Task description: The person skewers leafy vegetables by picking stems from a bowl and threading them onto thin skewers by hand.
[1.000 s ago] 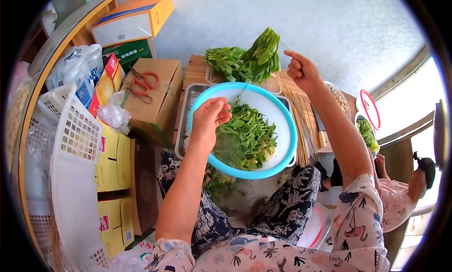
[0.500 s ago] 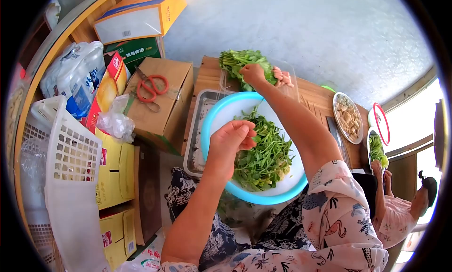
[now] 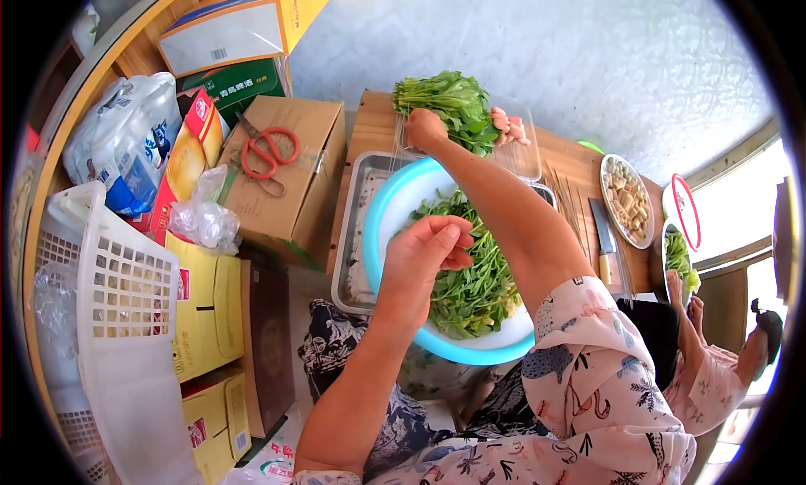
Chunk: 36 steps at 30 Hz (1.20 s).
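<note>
My left hand [image 3: 426, 254] is held above a blue-rimmed white basin [image 3: 374, 233] on my lap, fingers curled in against the thumb. What it pinches, if anything, is hidden. Inside the basin lies a heap of loose leafy greens [image 3: 474, 292]. My right hand [image 3: 426, 131] reaches past the basin to the bunch of leafy greens [image 3: 449, 99] on the wooden table, its fingers closed at the stems and partly hidden. Beside that bunch are pinkish meat pieces [image 3: 509, 127] in a clear plastic tray [image 3: 527, 153].
A metal tray [image 3: 348, 271] sits beneath the basin. A knife [image 3: 603, 233], thin skewers [image 3: 571, 204] and a plate of tan chunks [image 3: 628, 204] are on the right. Scissors [image 3: 270, 153] rest on a cardboard box [image 3: 294, 120]. Another person's hand [image 3: 676, 292] is at a greens bowl [image 3: 678, 263].
My right hand has moved left along the bunch toward its stem end. My left hand stays over the basin with its fingers still curled. The view has shifted slightly.
</note>
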Each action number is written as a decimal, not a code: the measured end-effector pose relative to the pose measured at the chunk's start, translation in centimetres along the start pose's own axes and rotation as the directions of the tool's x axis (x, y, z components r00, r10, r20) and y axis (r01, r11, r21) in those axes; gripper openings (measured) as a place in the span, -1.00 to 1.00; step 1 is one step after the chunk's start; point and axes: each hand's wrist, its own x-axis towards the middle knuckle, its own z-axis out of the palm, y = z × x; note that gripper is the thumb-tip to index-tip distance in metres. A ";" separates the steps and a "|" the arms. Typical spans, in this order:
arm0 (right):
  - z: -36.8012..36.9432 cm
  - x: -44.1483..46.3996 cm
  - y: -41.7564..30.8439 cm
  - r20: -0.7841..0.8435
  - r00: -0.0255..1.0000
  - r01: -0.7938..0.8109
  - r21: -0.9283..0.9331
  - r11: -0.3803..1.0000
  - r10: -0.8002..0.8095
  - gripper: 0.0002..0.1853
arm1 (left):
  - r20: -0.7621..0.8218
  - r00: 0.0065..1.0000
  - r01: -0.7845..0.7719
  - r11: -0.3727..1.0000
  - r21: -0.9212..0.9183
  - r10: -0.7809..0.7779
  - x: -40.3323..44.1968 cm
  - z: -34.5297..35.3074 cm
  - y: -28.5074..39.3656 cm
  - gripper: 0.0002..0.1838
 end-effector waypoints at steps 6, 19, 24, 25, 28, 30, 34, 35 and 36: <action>0.4 -1.7 -1.7 -0.055 0.996 0.071 -0.019 0.997 -0.072 -0.75 | -0.011 1.000 0.009 1.000 0.004 -0.009 0.1 0.3 0.0 -0.81; -4.3 -6.4 -1.4 -0.075 0.960 0.259 -0.135 0.956 -0.271 -0.63 | -0.040 0.998 -0.043 0.998 0.040 0.045 0.7 -0.8 -0.4 -0.87; -11.2 -13.7 2.1 -0.125 0.885 0.456 0.029 0.890 -0.449 -0.70 | -0.049 0.990 -0.134 0.990 0.033 0.136 0.7 -1.0 -0.8 -0.81; -12.4 -15.3 3.7 -0.115 0.892 0.449 0.096 0.888 -0.438 -0.72 | -0.054 0.990 -0.131 0.991 0.040 0.133 0.7 -1.2 -1.0 -0.82; -15.5 -19.2 10.4 -0.134 0.884 0.462 0.101 0.881 -0.449 -0.77 | -0.076 0.988 -0.132 0.991 0.022 0.134 0.2 -2.0 -1.7 -0.88; -18.1 -22.8 14.9 -0.117 0.952 0.306 0.282 0.909 -0.284 -0.79 | -0.078 0.986 -0.148 0.989 0.024 0.149 -0.2 -2.8 -2.0 -0.93; -23.4 -29.7 23.9 -0.199 0.980 0.061 0.329 0.942 0.006 -0.82 | -0.116 0.974 -0.186 0.978 0.092 0.196 -2.4 -3.4 -1.3 -0.87; -24.3 -31.1 26.3 -0.232 0.972 0.060 0.381 0.923 0.032 -0.83 | -0.116 0.973 -0.187 0.976 0.114 0.200 -3.5 -3.2 -0.8 -0.83; -25.0 -32.1 28.3 -0.240 0.963 -0.028 0.368 0.930 0.124 -0.83 | -0.119 0.971 -0.191 0.972 0.140 0.208 -4.4 -3.3 -0.3 -0.80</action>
